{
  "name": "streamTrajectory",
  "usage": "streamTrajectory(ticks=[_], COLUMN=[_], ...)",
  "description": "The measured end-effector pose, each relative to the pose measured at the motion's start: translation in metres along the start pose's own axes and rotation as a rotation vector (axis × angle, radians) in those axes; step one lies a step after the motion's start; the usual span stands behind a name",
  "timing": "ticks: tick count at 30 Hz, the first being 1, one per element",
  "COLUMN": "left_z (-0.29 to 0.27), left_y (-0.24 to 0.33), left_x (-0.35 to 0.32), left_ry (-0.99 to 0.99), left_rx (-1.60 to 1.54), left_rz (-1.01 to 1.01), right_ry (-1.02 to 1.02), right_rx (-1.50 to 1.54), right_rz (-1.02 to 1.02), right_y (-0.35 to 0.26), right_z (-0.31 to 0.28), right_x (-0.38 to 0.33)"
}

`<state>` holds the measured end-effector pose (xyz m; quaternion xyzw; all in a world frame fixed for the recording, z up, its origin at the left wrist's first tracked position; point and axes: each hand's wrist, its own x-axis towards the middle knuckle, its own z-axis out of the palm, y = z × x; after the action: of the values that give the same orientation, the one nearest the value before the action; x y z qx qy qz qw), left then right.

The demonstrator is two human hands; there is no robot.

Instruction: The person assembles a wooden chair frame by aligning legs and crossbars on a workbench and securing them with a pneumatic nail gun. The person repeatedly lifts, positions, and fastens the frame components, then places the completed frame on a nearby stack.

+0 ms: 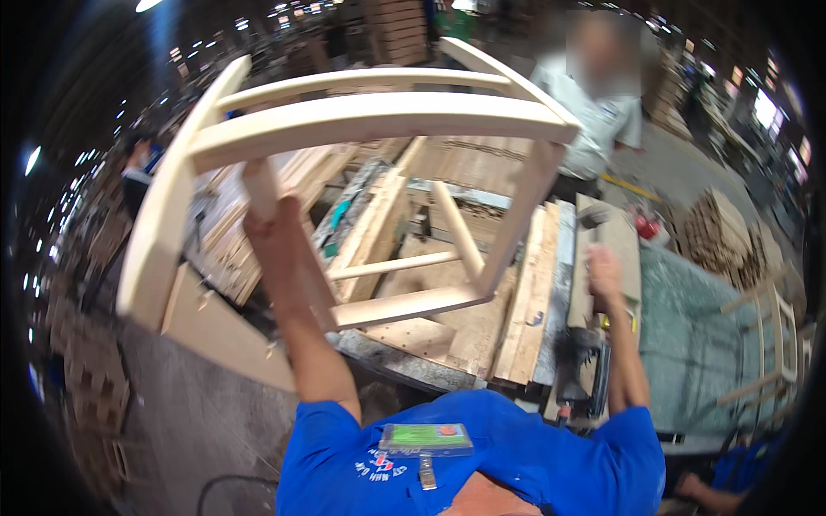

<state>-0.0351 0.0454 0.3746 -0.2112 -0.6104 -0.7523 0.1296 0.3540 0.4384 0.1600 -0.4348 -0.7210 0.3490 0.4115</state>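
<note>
Left hand (274, 215) grips a bar of the pale wooden frame (379, 116), which is raised above boards (527, 301), extending mostly right of the grip. Right hand (605, 271) blurred; cannot tell its grip.

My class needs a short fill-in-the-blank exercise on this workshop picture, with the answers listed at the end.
1. The raised chair frame is gripped by the camera wearer's ____ hand.
2. The camera wearer's shirt is coloured ____.
3. Another chair frame shows near the picture's ____ edge.
4. Both chair frames look as if they are made of ____.

Missing words: left; blue; right; wood.
</note>
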Motion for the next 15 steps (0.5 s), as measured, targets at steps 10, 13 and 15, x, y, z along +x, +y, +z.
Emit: streamTrajectory(ticks=[10, 13, 15], left_z=[0.008, 0.02, 0.012], left_y=[0.011, 0.023, 0.015], left_x=[-0.003, -0.01, -0.009], left_ry=[-0.086, -0.075, -0.043], left_rx=[0.042, 0.042, 0.094], left_rz=[0.178, 0.198, 0.237], right_ry=[0.014, -0.111, -0.593], right_rx=[0.388, 0.037, -0.113], right_rz=[-1.01, -1.319, -0.968], right_y=[-0.442, -0.464, -0.485], right_z=[-0.043, 0.025, 0.038], right_x=[-0.043, -0.053, -0.076])
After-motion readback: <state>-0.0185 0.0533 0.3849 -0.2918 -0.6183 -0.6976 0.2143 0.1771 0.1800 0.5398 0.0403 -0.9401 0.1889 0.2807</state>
